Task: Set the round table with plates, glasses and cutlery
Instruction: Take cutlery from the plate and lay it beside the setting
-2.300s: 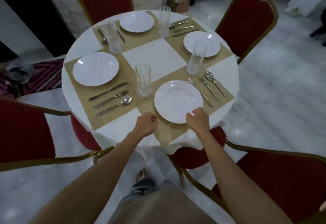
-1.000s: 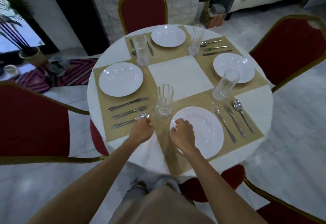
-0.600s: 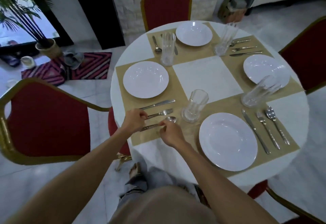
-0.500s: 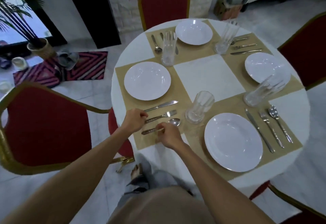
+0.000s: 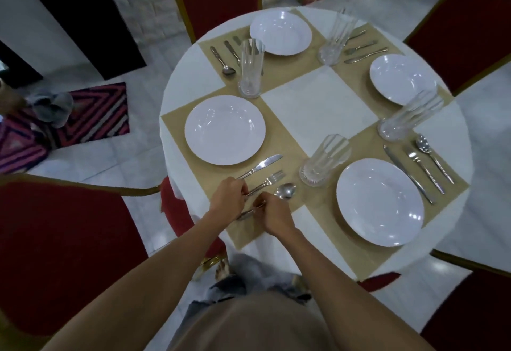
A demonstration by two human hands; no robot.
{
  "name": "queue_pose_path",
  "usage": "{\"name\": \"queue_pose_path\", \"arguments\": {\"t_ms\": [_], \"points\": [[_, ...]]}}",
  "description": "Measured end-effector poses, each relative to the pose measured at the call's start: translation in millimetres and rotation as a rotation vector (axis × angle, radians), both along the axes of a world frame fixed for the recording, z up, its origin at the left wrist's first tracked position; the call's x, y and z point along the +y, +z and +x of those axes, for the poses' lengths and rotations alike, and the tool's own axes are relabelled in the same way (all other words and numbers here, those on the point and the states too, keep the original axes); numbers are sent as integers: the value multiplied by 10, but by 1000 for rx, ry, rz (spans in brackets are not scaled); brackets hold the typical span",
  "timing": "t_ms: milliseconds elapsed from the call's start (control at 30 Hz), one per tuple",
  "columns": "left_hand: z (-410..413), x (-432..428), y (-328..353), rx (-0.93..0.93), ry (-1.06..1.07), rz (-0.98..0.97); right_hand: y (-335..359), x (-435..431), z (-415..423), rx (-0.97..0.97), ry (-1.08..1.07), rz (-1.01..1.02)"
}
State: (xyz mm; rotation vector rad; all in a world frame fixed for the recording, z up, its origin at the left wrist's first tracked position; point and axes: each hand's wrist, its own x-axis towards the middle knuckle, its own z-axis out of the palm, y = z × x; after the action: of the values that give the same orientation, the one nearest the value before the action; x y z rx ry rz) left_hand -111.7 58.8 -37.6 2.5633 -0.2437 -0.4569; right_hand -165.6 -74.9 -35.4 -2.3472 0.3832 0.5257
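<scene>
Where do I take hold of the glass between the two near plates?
Round its ribbed wall, midway up, coming from the near edge: the glass stands upright, and the gap between the spoon and the front plate leaves that side free.

The plates (image 5: 225, 129) are white and glossy with bright highlights, like glazed china. The glasses (image 5: 322, 161) are clear ribbed glass, and the knife (image 5: 262, 165), fork (image 5: 269, 180) and spoon (image 5: 286, 191) are polished, shiny metal. They lie on matt tan placemats (image 5: 287, 146), paper or cloth I cannot tell, over a smooth matt white tablecloth (image 5: 318, 102) covering the surface (image 5: 172, 88). The chairs (image 5: 63, 240) have dull red cloth padding in shiny gold-coloured frames (image 5: 110, 187), the floor (image 5: 91, 165) is glossy pale tile, the rug (image 5: 94, 113) is woven, and the wall (image 5: 143, 5) is rough white brick.
</scene>
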Motion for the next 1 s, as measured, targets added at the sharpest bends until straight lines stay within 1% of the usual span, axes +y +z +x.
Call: {"name": "queue_pose_path", "arguments": {"t_ms": [233, 400, 600, 733, 833, 1000], "points": [[25, 64, -68, -9, -9, -39, 2, -58, -3, 26, -35, 1], [26, 100, -60, -40, -1, -47, 3, -73, 27, 27, -16, 13], [127, 187, -27, -113, 92, -8, 66, -106, 101, -62, -12, 18], [129, 207, -49, -73, 136, 43, 121, -9, 184, -151, 25, -88], [142, 206, -64, -64, 149, 45, 149, 36, 214, -190, 78, -177], [179, 219, -81, -56, 141, 40, 122, 56, 195, -197, 68, -218]]}}
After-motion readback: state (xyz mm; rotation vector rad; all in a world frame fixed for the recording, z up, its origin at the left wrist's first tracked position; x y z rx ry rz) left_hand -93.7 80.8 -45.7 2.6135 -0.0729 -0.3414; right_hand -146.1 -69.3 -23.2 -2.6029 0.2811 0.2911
